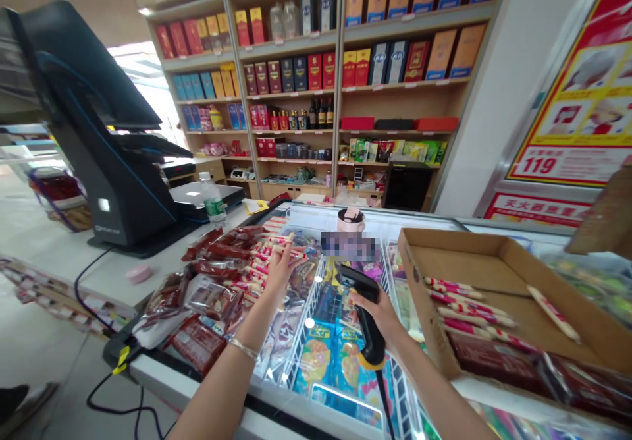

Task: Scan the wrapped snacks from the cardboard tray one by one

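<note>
My right hand (378,311) is wrapped round the grip of a black barcode scanner (368,318), its head tilted toward the left and its cable running down. With its fingers closed, my left hand (280,270) pinches a thin wrapped sausage stick (296,252) above a pile of similar sticks (254,272) on the glass freezer top. Dark red-brown vacuum packs (200,344) lie to the left of that pile. On the right, an open cardboard box (464,249) holds several wrapped sticks (469,308) and more brown packs (498,354).
A black checkout terminal (113,183) stands at the left on the counter, near a water bottle (212,199). Behind the freezer a pink cup (350,220) stands at the edge. Shelves (291,94) of boxed goods line the back wall. Cables (118,407) hang at lower left.
</note>
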`<action>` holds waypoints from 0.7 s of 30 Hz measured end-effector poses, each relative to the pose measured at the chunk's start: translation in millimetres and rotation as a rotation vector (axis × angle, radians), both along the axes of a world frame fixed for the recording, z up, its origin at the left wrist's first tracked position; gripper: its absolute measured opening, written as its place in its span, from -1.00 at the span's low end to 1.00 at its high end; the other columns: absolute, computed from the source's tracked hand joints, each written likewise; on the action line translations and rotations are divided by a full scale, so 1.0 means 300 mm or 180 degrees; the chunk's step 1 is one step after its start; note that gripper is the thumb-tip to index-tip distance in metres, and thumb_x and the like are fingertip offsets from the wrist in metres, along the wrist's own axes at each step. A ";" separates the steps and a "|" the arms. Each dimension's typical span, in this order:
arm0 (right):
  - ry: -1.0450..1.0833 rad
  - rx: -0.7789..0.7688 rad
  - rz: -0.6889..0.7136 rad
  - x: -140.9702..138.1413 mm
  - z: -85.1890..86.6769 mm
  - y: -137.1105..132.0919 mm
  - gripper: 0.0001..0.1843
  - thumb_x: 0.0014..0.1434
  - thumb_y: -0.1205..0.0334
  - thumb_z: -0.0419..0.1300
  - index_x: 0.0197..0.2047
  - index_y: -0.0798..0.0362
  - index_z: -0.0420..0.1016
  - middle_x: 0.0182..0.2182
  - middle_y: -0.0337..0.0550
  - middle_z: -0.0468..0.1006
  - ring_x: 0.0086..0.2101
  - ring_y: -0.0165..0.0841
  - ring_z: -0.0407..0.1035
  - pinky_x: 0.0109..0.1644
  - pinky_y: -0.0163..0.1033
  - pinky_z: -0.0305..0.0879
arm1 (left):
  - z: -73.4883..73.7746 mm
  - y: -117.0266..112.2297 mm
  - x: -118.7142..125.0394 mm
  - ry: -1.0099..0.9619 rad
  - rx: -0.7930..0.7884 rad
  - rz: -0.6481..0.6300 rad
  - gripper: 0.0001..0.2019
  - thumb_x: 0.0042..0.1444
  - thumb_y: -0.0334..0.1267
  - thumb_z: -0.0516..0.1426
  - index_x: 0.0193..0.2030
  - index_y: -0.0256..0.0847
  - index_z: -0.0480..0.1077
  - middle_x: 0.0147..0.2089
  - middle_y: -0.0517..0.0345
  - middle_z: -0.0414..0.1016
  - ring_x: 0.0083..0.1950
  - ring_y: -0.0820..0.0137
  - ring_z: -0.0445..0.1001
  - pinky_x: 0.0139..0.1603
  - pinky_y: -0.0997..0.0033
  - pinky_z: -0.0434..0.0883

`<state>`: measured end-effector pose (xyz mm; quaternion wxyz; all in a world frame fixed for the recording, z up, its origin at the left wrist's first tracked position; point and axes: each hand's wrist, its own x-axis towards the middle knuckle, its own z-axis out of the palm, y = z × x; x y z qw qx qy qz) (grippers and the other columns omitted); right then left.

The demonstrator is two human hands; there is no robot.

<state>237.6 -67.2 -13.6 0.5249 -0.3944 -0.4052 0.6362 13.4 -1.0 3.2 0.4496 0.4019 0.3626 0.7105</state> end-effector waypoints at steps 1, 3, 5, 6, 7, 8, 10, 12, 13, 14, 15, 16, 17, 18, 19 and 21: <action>-0.0016 -0.0015 0.0000 0.001 0.001 -0.002 -0.40 -0.21 0.06 0.42 -0.18 0.07 0.23 -0.52 -0.24 0.49 -0.66 -0.40 0.36 -0.55 -0.30 0.33 | -0.002 0.000 -0.001 0.0208 0.0038 0.0011 -0.64 0.08 -0.04 0.12 -0.08 -0.18 0.18 -0.22 0.10 0.47 -0.09 0.31 0.51 -0.16 0.25 0.52; -0.0034 -0.0067 -0.0020 0.001 0.006 -0.006 -0.41 -0.19 0.07 0.41 -0.16 0.06 0.23 -0.52 -0.24 0.49 -0.65 -0.39 0.37 -0.55 -0.30 0.33 | -0.004 0.001 -0.002 0.0547 0.0162 0.0044 -0.58 0.07 -0.03 0.13 -0.03 -0.15 0.11 -0.16 0.08 0.47 -0.12 0.33 0.51 -0.23 0.29 0.52; -0.0025 -0.0091 -0.0034 0.002 0.010 -0.008 -0.41 -0.19 0.07 0.40 -0.16 0.05 0.22 -0.52 -0.25 0.50 -0.65 -0.39 0.37 -0.55 -0.30 0.33 | -0.006 0.001 0.002 0.0758 0.0302 0.0046 -0.54 0.07 -0.04 0.13 0.00 -0.12 0.04 -0.08 0.03 0.46 -0.09 0.32 0.51 -0.23 0.29 0.51; -0.0020 -0.0089 -0.0030 0.002 0.011 -0.009 -0.42 -0.19 0.07 0.40 -0.16 0.04 0.22 -0.52 -0.24 0.50 -0.66 -0.40 0.37 -0.54 -0.30 0.33 | -0.006 0.000 0.007 0.0833 0.0366 0.0021 -0.54 0.07 -0.05 0.13 0.00 -0.11 0.01 -0.04 0.00 0.45 -0.07 0.31 0.50 -0.21 0.29 0.50; -0.0018 -0.0079 -0.0024 0.001 0.013 -0.010 -0.42 -0.19 0.08 0.39 -0.16 0.04 0.21 -0.51 -0.24 0.50 -0.66 -0.40 0.37 -0.54 -0.30 0.33 | -0.007 -0.001 0.013 0.0900 0.0426 -0.0014 -0.56 0.08 -0.06 0.12 -0.01 -0.11 0.00 -0.01 -0.04 0.44 -0.05 0.30 0.50 -0.18 0.27 0.50; -0.0017 -0.0073 -0.0021 0.001 0.015 -0.011 -0.42 -0.19 0.08 0.39 -0.16 0.04 0.21 -0.51 -0.24 0.50 -0.65 -0.40 0.37 -0.53 -0.30 0.33 | -0.008 -0.003 0.019 0.0962 0.0483 -0.0060 -0.58 0.10 -0.07 0.11 -0.03 -0.11 -0.01 0.01 -0.07 0.43 -0.04 0.29 0.50 -0.16 0.26 0.49; -0.0002 -0.0081 -0.0021 0.000 0.021 -0.014 -0.42 -0.19 0.09 0.39 -0.16 0.04 0.21 -0.51 -0.24 0.50 -0.65 -0.40 0.37 -0.52 -0.31 0.33 | -0.011 -0.008 0.033 0.1081 0.0584 -0.0185 -0.64 0.12 -0.09 0.09 -0.07 -0.11 -0.01 0.06 -0.11 0.40 0.00 0.28 0.48 -0.10 0.21 0.46; 0.0019 -0.0104 -0.0019 -0.002 0.031 -0.020 -0.43 -0.18 0.10 0.38 -0.16 0.04 0.20 -0.52 -0.25 0.50 -0.65 -0.41 0.36 -0.53 -0.31 0.31 | -0.013 -0.014 0.044 0.1182 0.0673 -0.0275 -0.67 0.14 -0.10 0.06 -0.10 -0.12 -0.01 0.08 -0.13 0.38 0.02 0.29 0.47 -0.04 0.17 0.43; 0.0021 -0.0117 -0.0017 -0.002 0.037 -0.023 -0.43 -0.19 0.11 0.38 -0.17 0.04 0.20 -0.53 -0.26 0.49 -0.65 -0.41 0.35 -0.53 -0.32 0.31 | -0.014 -0.017 0.047 0.1230 0.0711 -0.0294 -0.69 0.15 -0.11 0.06 -0.10 -0.12 -0.02 0.09 -0.13 0.38 0.03 0.29 0.46 -0.01 0.16 0.41; 0.0011 -0.0131 -0.0017 -0.003 0.043 -0.025 -0.44 -0.19 0.11 0.39 -0.18 0.04 0.20 -0.53 -0.26 0.49 -0.66 -0.42 0.34 -0.54 -0.32 0.30 | -0.013 -0.019 0.048 0.1277 0.0748 -0.0292 -0.70 0.16 -0.12 0.05 -0.10 -0.12 -0.02 0.08 -0.13 0.38 0.04 0.29 0.46 0.01 0.15 0.40; -0.0005 -0.0144 -0.0020 -0.004 0.048 -0.027 -0.43 -0.20 0.11 0.39 -0.19 0.04 0.20 -0.54 -0.27 0.49 -0.66 -0.42 0.34 -0.55 -0.32 0.29 | -0.013 -0.021 0.048 0.1317 0.0782 -0.0285 -0.71 0.17 -0.13 0.04 -0.10 -0.12 -0.02 0.08 -0.12 0.38 0.05 0.29 0.45 0.03 0.15 0.39; -0.0017 -0.0157 -0.0023 -0.004 0.052 -0.029 -0.43 -0.21 0.11 0.39 -0.19 0.04 0.20 -0.54 -0.27 0.48 -0.67 -0.41 0.34 -0.56 -0.32 0.29 | -0.012 -0.022 0.047 0.1342 0.0806 -0.0286 -0.72 0.17 -0.14 0.03 -0.09 -0.11 -0.02 0.09 -0.12 0.38 0.05 0.29 0.44 0.03 0.15 0.39; -0.0023 -0.0171 -0.0026 -0.005 0.055 -0.030 -0.42 -0.22 0.10 0.40 -0.19 0.04 0.20 -0.54 -0.27 0.48 -0.66 -0.41 0.34 -0.56 -0.32 0.29 | -0.011 -0.024 0.046 0.1345 0.0819 -0.0289 -0.72 0.18 -0.15 0.02 -0.09 -0.11 -0.02 0.09 -0.12 0.37 0.06 0.29 0.44 0.01 0.16 0.39; -0.0024 -0.0184 -0.0027 -0.005 0.057 -0.030 -0.41 -0.23 0.10 0.40 -0.18 0.04 0.20 -0.54 -0.27 0.48 -0.66 -0.41 0.34 -0.56 -0.32 0.28 | -0.010 -0.024 0.044 0.1334 0.0825 -0.0298 -0.73 0.19 -0.16 0.02 -0.08 -0.11 -0.02 0.10 -0.13 0.37 0.07 0.29 0.44 -0.01 0.17 0.40; -0.0021 -0.0191 -0.0026 -0.005 0.056 -0.029 -0.40 -0.23 0.09 0.40 -0.18 0.04 0.20 -0.54 -0.27 0.48 -0.66 -0.42 0.34 -0.56 -0.33 0.28 | -0.009 -0.025 0.042 0.1318 0.0827 -0.0306 -0.74 0.19 -0.17 0.01 -0.08 -0.12 -0.02 0.10 -0.13 0.36 0.07 0.29 0.43 -0.02 0.18 0.41; -0.0020 -0.0191 -0.0024 -0.005 0.051 -0.027 -0.40 -0.23 0.09 0.39 -0.18 0.05 0.20 -0.53 -0.26 0.49 -0.66 -0.42 0.34 -0.57 -0.33 0.28 | -0.009 -0.025 0.038 0.1316 0.0829 -0.0309 -0.75 0.19 -0.18 0.01 -0.08 -0.12 -0.02 0.11 -0.14 0.36 0.07 0.29 0.43 -0.02 0.18 0.40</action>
